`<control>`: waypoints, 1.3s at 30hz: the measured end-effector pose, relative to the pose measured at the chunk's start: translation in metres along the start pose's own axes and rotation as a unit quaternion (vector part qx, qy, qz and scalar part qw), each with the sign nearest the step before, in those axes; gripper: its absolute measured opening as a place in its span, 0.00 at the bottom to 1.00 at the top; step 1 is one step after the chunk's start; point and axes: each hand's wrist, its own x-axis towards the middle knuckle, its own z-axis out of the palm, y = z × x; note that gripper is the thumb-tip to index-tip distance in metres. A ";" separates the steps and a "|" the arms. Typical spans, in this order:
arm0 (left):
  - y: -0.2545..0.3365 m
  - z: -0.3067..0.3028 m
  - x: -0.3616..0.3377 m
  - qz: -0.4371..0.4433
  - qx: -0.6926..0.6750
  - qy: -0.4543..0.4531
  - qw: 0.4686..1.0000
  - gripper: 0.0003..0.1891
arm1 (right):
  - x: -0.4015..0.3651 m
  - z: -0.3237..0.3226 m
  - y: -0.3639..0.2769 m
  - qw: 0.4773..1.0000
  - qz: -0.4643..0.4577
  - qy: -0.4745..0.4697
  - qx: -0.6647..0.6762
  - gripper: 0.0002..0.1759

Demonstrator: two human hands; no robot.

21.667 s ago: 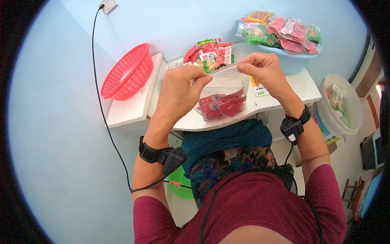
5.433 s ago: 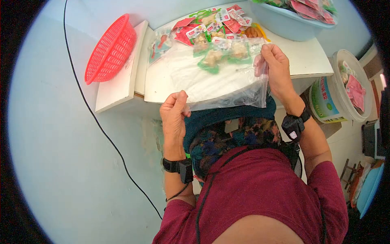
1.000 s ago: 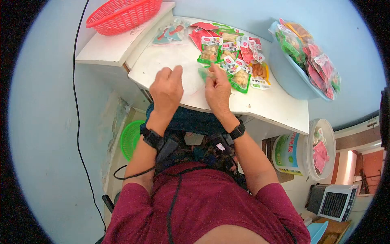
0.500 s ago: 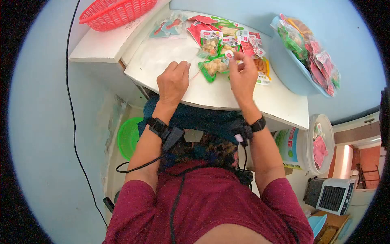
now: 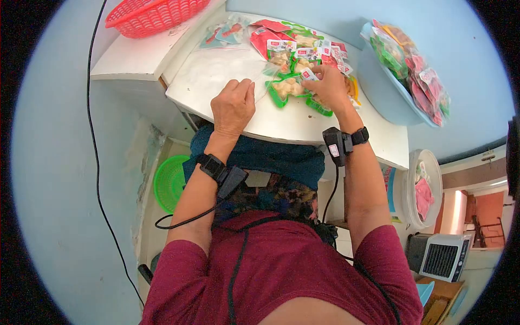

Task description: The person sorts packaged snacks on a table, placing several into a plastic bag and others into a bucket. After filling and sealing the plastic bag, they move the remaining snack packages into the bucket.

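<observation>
My left hand (image 5: 233, 106) is closed, its thumb and fingers pinched at the near edge of a clear plastic bag (image 5: 230, 67) lying on the white table. The bag's see-through film is hard to make out against the tabletop. My right hand (image 5: 331, 88) reaches into the group of small snack packets, fingers closed on a green-edged packet (image 5: 319, 106) partly hidden beneath the hand. Just left of it lies another green-edged packet (image 5: 288, 86) with pale pieces inside. Red packets (image 5: 264, 39) and more green ones lie behind.
A light blue basin (image 5: 376, 89) heaped with packets stands at the right. Flat clear bags with printing (image 5: 225, 33) lie at the table's back left. A red basket (image 5: 157, 19) rests on the raised ledge; a white bucket (image 5: 424, 189) and green basket (image 5: 172, 181) are lower down.
My right hand has moved slightly right and turned, its forearm swinging outward, and a green packet edge now shows below it. My left hand has barely moved.
</observation>
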 end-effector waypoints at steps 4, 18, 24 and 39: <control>0.001 -0.001 0.001 -0.003 0.005 -0.002 1.000 0.03 | -0.002 -0.010 -0.001 0.999 0.034 -0.038 0.018 0.20; 0.002 -0.001 0.002 -0.007 -0.033 0.002 0.999 0.04 | -0.075 -0.035 -0.023 0.869 0.190 -0.046 0.455 0.10; 0.024 0.001 -0.002 -0.045 -0.093 -0.003 0.995 0.02 | -0.099 -0.020 -0.039 0.797 0.187 0.036 0.573 0.17; 0.043 0.006 -0.005 -0.029 -0.136 0.008 0.990 0.07 | -0.099 0.006 -0.054 0.754 0.167 0.004 0.635 0.20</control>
